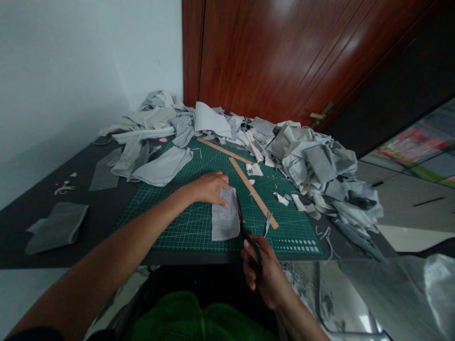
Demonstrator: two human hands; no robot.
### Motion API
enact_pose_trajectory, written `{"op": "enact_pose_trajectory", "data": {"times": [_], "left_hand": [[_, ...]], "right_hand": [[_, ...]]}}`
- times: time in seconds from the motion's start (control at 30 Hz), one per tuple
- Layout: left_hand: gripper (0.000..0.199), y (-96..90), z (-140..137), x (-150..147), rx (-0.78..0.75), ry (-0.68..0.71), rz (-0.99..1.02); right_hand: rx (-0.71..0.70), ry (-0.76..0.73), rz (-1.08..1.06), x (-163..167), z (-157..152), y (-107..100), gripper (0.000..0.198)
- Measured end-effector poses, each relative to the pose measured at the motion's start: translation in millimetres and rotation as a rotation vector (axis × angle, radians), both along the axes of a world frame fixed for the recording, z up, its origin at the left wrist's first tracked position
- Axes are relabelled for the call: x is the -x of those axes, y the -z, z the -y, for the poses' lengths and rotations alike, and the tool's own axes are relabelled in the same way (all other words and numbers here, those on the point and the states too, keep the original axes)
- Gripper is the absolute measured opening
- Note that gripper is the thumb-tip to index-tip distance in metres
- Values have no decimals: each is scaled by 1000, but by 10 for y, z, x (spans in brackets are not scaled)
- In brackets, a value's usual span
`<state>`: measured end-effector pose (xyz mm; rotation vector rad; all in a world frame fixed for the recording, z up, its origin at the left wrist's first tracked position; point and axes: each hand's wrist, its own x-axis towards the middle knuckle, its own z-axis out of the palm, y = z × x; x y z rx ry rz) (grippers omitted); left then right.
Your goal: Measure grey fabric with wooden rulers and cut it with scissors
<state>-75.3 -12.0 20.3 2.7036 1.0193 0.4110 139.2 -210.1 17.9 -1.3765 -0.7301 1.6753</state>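
A small rectangle of grey fabric (226, 220) lies on the green cutting mat (185, 203) in front of me. At its upper left corner, my left hand (212, 188) grips the cloth, the thumb resting on top and the fingers curled beyond its far edge. Black scissors (242, 221) are in my right hand (262, 270), with fingers through the handles. Their blades run along the fabric's right edge and point away from me. A thin offcut strip (268, 224) lies just right of the scissors, partly across a wooden ruler (253, 192).
A second wooden ruler (222, 149) lies farther back. Fabric scraps pile along the back (209, 121) and right side (320, 166). Folded light cloth (163, 166) lies left on the mat; grey pieces (59, 227) sit at the table's left. Behind stands a brown door (270, 61).
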Motion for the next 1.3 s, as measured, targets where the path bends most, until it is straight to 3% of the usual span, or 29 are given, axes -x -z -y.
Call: {"op": "enact_pose_trajectory", "data": {"times": [0.93, 1.3], "left_hand": [[42, -26, 4, -1, -20, 3, -38], [42, -27, 13, -5, -4, -7, -25]], "right_hand": [[-104, -43, 54, 79, -48, 16, 56], [5, 1, -19, 32, -169, 5, 63]]}}
